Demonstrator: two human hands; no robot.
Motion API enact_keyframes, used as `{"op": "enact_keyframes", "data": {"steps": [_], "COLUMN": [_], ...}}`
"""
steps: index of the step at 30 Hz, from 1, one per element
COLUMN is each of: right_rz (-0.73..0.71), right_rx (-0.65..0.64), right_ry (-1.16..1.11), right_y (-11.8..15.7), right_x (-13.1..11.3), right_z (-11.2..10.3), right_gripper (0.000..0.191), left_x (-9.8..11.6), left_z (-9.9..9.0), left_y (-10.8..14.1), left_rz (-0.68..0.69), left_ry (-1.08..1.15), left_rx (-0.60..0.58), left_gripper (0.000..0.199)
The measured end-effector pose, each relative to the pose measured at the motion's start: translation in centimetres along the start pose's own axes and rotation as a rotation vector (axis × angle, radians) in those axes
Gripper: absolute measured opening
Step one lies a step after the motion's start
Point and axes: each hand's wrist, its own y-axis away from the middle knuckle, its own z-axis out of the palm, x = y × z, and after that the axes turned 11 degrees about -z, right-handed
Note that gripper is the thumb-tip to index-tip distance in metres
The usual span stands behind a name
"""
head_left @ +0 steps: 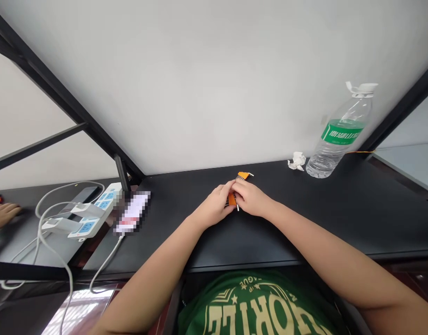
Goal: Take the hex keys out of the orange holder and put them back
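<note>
Both hands meet over the middle of the black desk (158, 246). Between them is a small orange object with dark stripes (244, 175), with thin white bits sticking out at its ends. Its middle is covered by my fingers, so its kind does not show. My left hand (218, 204) is closed on the object's near left part. My right hand (251, 197) has its fingers wrapped over it from the right, touching the left fingers. One orange end shows beyond the fingertips and another part shows between the two hands.
A large clear bottle with a green label (343, 132) stands back right beside crumpled white tissue (297, 161). On the left lie a phone (133, 213) on a white cable and a power strip (98, 209) with chargers. Another person's hand (3, 216) rests beyond the black frame (95, 130).
</note>
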Motion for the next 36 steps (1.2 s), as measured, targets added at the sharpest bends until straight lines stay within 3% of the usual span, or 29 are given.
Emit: {"op": "enact_keyframes", "data": {"steps": [5, 11, 16, 18, 22, 25, 30, 33, 36], "right_rz": [0.136, 0.183, 0.304, 0.345, 0.35, 0.368, 0.395, 0.372, 0.381], "right_rx": [0.122, 0.055, 0.054, -0.007, -0.195, -0.229, -0.161, -0.065, 0.207], "right_ry": [-0.194, -0.117, 0.17, 0.316, 0.458, 0.434, 0.258, 0.102, 0.079], "right_y": [-0.4, 0.0, -0.1, -0.4, -0.7, -1.1, -1.8, -1.2, 0.5], "right_x": [-0.1, 1.1, 3.7, 4.7, 6.3, 7.0, 6.7, 6.3, 5.9], "right_z": [0.7, -0.4, -2.3, -2.7, -2.0, -0.6, 0.0, -2.5, -6.2], "right_gripper": [0.018, 0.02, 0.026, 0.031, 0.04, 0.041, 0.04, 0.043, 0.025], "left_x": [-0.2, -2.1, -5.9, -7.8, -11.4, -13.2, -14.3, -13.6, -12.7], "left_z": [0.2, -0.2, -2.0, -2.7, -3.4, -3.3, -2.7, -3.7, -5.8], "left_y": [-0.1, -1.0, -4.0, -5.5, -7.8, -8.7, -8.9, -8.2, -7.4], "left_rz": [-0.014, -0.046, -0.258, -0.283, -0.321, -0.342, -0.355, -0.362, -0.306], "left_ry": [0.06, 0.051, -0.018, -0.073, -0.063, -0.046, -0.042, -0.051, 0.041], "left_rx": [0.005, 0.001, -0.089, -0.112, -0.125, -0.123, -0.085, -0.043, 0.223], "left_gripper": [0.084, 0.084, 0.082, 0.079, 0.078, 0.072, 0.069, 0.069, 0.06]}}
